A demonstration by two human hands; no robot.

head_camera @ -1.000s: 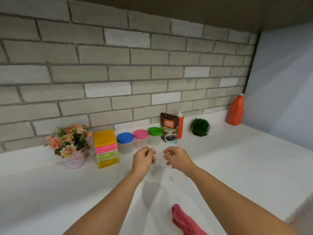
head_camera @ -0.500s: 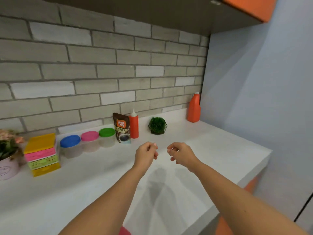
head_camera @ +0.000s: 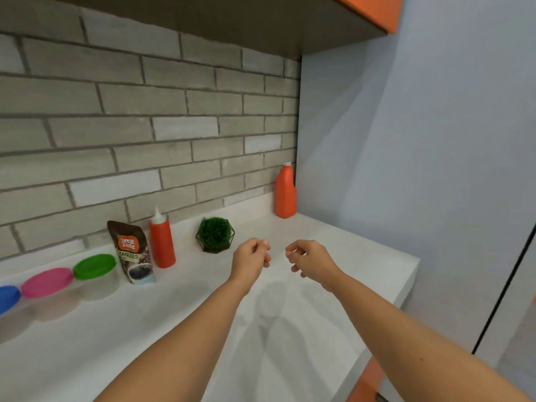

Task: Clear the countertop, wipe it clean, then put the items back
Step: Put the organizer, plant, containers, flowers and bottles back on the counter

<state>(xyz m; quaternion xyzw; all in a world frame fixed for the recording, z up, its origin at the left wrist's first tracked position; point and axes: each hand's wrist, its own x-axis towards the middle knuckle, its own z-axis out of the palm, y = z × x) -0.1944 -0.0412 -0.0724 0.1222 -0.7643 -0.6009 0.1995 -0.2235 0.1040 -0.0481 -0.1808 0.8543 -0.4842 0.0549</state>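
Observation:
The white countertop runs along a grey brick wall. Lined up at its back from left to right are a blue-lidded tub, a pink-lidded tub, a green-lidded tub, a brown coffee pouch, a red squeeze bottle, a small green plant in a wire holder and an orange jug in the corner. My left hand hovers over the counter just right of the plant, fingers curled in, holding nothing. My right hand hovers beside it, loosely curled and empty.
A pale blue wall closes the counter's right end. The counter's right edge drops off to an orange cabinet front. An overhead cabinet hangs above.
The view has swung right: the flower pot, the coloured stack and the pink cloth have left the frame. Both hands keep the same pose, now nearer the plant.

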